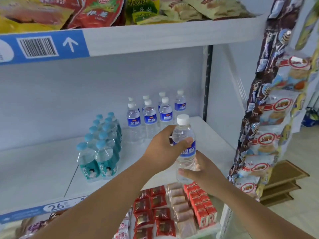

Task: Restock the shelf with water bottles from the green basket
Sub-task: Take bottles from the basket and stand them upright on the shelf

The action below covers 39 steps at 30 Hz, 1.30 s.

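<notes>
Water bottle (183, 132), clear ribbed plastic with a white screw cap and a glossy blue label, stands nearly upright in the air over the front right of the smooth white shelf (43, 169). Your left hand (164, 150) wraps its label band, thumb across the front, while your right hand (204, 169) grips the lower body. Behind it stand matching blue-label bottles (148, 116) in rows; to their left, teal-capped bottles (101, 144). Shiny red snack packets (155, 209) lie on the level below.
</notes>
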Motion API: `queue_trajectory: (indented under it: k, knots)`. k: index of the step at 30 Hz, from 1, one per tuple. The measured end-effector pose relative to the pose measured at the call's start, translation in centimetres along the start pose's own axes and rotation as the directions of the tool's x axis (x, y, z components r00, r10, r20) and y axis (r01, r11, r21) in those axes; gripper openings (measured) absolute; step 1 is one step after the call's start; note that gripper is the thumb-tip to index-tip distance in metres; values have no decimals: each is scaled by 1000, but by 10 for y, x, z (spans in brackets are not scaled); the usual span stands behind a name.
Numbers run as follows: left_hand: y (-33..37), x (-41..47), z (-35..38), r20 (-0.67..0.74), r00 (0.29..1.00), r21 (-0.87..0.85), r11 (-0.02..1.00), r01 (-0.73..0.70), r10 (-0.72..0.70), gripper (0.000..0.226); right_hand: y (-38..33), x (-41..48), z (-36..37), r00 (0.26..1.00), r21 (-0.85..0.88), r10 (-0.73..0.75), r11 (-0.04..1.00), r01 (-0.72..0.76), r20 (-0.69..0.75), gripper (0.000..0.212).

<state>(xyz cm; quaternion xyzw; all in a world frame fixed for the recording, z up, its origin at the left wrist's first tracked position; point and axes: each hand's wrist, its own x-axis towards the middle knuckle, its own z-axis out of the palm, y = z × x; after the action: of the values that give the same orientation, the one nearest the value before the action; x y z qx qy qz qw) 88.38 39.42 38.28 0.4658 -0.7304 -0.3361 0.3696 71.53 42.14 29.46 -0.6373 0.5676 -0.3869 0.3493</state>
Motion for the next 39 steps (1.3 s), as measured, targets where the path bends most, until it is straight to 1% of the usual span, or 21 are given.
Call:
queue_trajectory:
  k: [4,6,9,12,14,16,17,18,21,24,28,33,39]
  knots:
    - [-4,60,19,18,999,24,999,49,-50,43,25,57,-28,1000,-24,19,1000,-19,18,56]
    - [-8,85,28,5,997,24,997,76,-76,42,39,83,-37,1000,-27,24,999,-23,9,54]
    - [-14,108,38,-87,993,41,995,88,-84,37,57,111,-41,998,-16,55,998,-55,-3,52]
    - [-21,116,41,-164,982,82,990,112,-97,27,74,137,-41,997,-8,77,997,-76,20,61]
    - [-31,118,40,-160,979,126,981,150,-129,17,82,155,-43,997,-13,79,997,-79,21,70]
    - [-43,117,40,-125,980,166,970,175,-156,5,87,170,-43,996,-20,88,996,-88,18,67]
    - [-48,116,41,-101,981,173,968,181,-165,4,89,176,-42,995,-18,93,995,-93,17,63]
    - [-52,115,42,-75,982,169,968,186,-176,8,89,183,-41,995,-13,98,995,-98,18,62]
    - [-63,112,49,-7,972,154,960,232,-234,14,91,204,-41,995,-48,95,994,-94,20,70]
    - [-75,111,53,15,959,149,949,278,-283,16,91,227,-43,994,-67,102,993,-99,39,69]
    - [-90,105,55,26,944,129,938,322,-328,18,95,257,-43,987,-93,158,983,-157,-4,64]
    - [-100,99,52,36,937,113,933,340,-346,19,96,280,-42,985,-145,171,975,-167,15,73]
    - [-104,96,48,30,941,106,937,333,-337,15,94,289,-37,986,-181,169,969,-167,-5,64]
